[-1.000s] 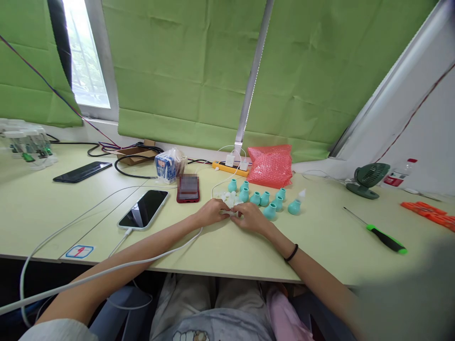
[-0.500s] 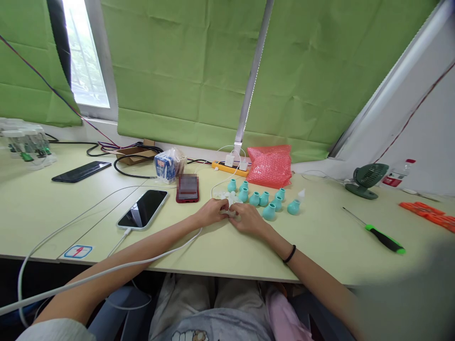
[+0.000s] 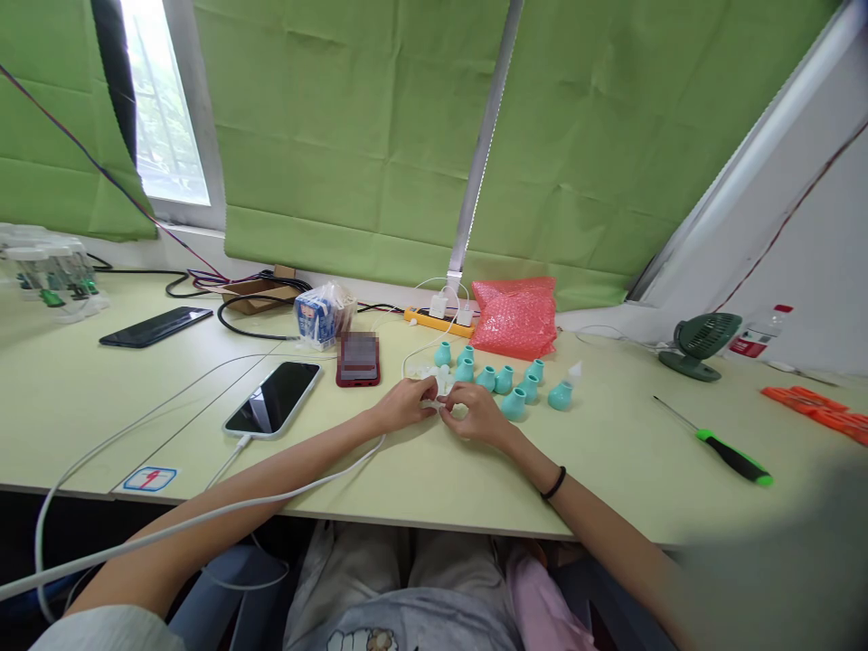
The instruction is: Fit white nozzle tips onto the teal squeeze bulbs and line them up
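Observation:
Close together at the middle of the table, my left hand (image 3: 405,403) and my right hand (image 3: 473,413) pinch a small whitish translucent piece (image 3: 432,405) between their fingertips. Its exact kind is too small to make out, and the fingers cover part of it. Just beyond the fingers lie more small clear-white pieces (image 3: 442,375). Several turquoise bulb-shaped cups (image 3: 514,404) with open necks stand to the right of my hands. The rightmost turquoise bulb (image 3: 560,395) has a translucent pointed tip (image 3: 575,371) at its upper right.
A white-edged phone (image 3: 272,400) on a white cable and a red-cased device (image 3: 358,360) lie to the left. Behind are an orange power strip (image 3: 439,322) and a pink bubble-wrap bag (image 3: 515,316). A screwdriver (image 3: 736,457), a green fan (image 3: 705,339) and orange parts (image 3: 817,411) lie right.
My right hand has shifted slightly and its fingers have arched, leaving a gap between thumb and forefinger behind the pinch. My left hand has stayed almost in place.

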A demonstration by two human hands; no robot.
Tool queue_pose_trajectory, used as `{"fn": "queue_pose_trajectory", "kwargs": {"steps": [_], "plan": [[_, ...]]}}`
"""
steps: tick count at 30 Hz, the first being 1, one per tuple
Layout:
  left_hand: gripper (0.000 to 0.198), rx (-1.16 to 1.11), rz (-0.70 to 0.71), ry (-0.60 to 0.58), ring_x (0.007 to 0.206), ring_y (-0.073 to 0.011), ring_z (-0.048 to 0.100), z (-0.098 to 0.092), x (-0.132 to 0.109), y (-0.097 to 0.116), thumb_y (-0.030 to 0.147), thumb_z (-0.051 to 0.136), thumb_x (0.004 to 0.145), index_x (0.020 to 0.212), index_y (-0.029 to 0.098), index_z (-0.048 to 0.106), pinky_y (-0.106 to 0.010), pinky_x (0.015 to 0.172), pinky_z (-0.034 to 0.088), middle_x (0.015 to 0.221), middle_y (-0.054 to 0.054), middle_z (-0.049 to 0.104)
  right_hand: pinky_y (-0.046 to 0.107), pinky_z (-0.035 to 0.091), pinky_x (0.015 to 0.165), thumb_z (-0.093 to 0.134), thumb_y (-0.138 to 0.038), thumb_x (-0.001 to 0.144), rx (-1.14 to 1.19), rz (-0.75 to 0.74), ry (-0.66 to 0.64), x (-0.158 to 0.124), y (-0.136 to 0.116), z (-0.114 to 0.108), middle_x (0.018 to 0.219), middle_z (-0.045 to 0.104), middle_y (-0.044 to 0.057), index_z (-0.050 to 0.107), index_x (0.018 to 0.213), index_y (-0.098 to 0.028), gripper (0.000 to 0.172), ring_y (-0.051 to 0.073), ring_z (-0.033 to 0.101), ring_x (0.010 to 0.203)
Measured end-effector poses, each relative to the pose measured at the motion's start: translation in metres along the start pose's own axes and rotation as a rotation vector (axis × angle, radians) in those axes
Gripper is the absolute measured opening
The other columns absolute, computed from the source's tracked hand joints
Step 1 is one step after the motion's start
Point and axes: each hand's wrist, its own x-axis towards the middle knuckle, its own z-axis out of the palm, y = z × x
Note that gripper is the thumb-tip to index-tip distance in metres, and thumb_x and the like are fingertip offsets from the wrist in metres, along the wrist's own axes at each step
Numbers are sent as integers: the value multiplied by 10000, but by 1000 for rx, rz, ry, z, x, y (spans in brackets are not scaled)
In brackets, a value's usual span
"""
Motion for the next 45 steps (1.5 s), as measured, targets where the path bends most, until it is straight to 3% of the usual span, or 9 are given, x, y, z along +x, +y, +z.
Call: {"fn": "queue_pose_trajectory", "kwargs": {"steps": [7, 18, 23, 27, 29, 32, 36, 39, 45], "plan": [[207, -84, -42, -26, 674, -114, 549, 0, 0, 1, 192, 564, 616, 797, 175, 465, -199, 613, 402, 730, 9, 595, 230, 370, 572, 471, -136, 677, -47, -121, -13, 2, 1, 4, 552, 569, 23, 502, 499, -166, 183, 129, 523, 616], [219, -7, 12, -39, 690, -124, 561, -1, 0, 0, 170, 541, 631, 845, 159, 583, -200, 644, 406, 769, -17, 625, 209, 352, 529, 475, -151, 678, -66, -82, 79, 2, 5, 7, 522, 549, 5, 478, 474, -169, 205, 110, 512, 570], [255, 94, 92, -42, 746, -147, 556, 1, 0, -2, 191, 516, 659, 897, 157, 602, -225, 697, 398, 842, -41, 628, 235, 349, 604, 467, -204, 694, -209, -1, 230, 8, 16, -21, 503, 549, 6, 476, 465, -169, 231, 122, 510, 590], [242, 140, 84, -66, 763, -157, 549, 1, 0, -1, 246, 512, 685, 882, 153, 617, -229, 690, 402, 838, -57, 620, 279, 339, 657, 500, -345, 675, -351, 220, 323, 8, 39, -59, 555, 575, 12, 516, 546, -165, 222, 133, 512, 578], [247, 149, 72, -94, 775, -163, 541, 0, 0, 1, 275, 531, 679, 873, 151, 620, -234, 688, 404, 830, -61, 618, 262, 345, 591, 504, -440, 650, -359, 377, 271, 4, 50, -74, 555, 572, 8, 526, 593, -168, 278, 134, 510, 556], [276, 159, 49, -110, 779, -171, 527, -1, 0, 5, 291, 560, 661, 889, 144, 611, -245, 682, 407, 807, -64, 613, 239, 324, 494, 492, -559, 592, -348, 541, 46, -2, 58, -85, 563, 570, 13, 529, 573, -178, 383, 149, 512, 558], [268, 157, 47, -75, 842, -181, 490, 0, -2, 5, 285, 567, 658, 891, 156, 594, -253, 695, 405, 823, -52, 598, 219, 307, 442, 582, -514, 505, -293, 545, -220, -8, 62, -82, 617, 579, 13, 539, 591, -183, 344, 147, 510, 570], [248, 139, 35, -33, 876, -181, 471, 2, -2, 2, 285, 561, 671, 888, 166, 581, -261, 717, 405, 847, -45, 589, 209, 331, 451, 640, -363, 477, -220, 488, -276, -9, 67, -82, 619, 576, 11, 546, 607, -172, 249, 135, 510, 573], [248, -1, -20, 137, 813, -158, 501, 0, 0, 2, 337, 518, 708, 898, 181, 555, -260, 690, 429, 841, -44, 569, 240, 412, 493, 624, -374, 534, 12, 427, 55, -4, 66, -92, 627, 571, 22, 551, 654, -156, 259, 125, 506, 536]]}}
